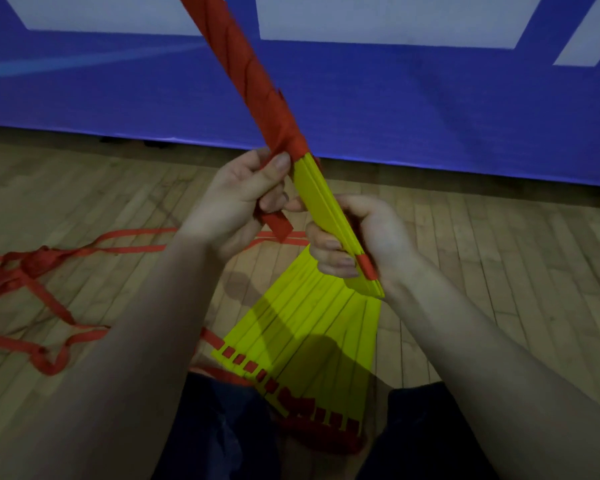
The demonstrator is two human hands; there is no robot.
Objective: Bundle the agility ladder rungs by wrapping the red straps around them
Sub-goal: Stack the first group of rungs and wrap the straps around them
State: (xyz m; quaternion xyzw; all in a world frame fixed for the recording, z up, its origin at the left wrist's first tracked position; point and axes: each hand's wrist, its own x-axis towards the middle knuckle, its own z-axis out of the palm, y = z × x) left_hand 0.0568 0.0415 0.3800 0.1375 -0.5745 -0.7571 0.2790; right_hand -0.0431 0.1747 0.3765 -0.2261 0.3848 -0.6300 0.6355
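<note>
Two curled grips: left grip [236,206] pinches red strap [279,225]; right grip [368,237] clasps rungs [316,188] below.

The right hand [371,237] grips the lower end of a tilted bundle of yellow rungs [317,199], whose upper length is wound in red strap [253,74]. The left hand [232,206] pinches the strap's free end just beside the bundle (thumb on top). Further fanned rungs [312,327] lie below the hands, and loose straps [32,268] lie tangled on the wooden floor [499,254] at left.

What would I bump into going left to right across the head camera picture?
Tangled red straps → left hand, pinching a strap end → right hand, gripping the yellow rung bundle.
</note>
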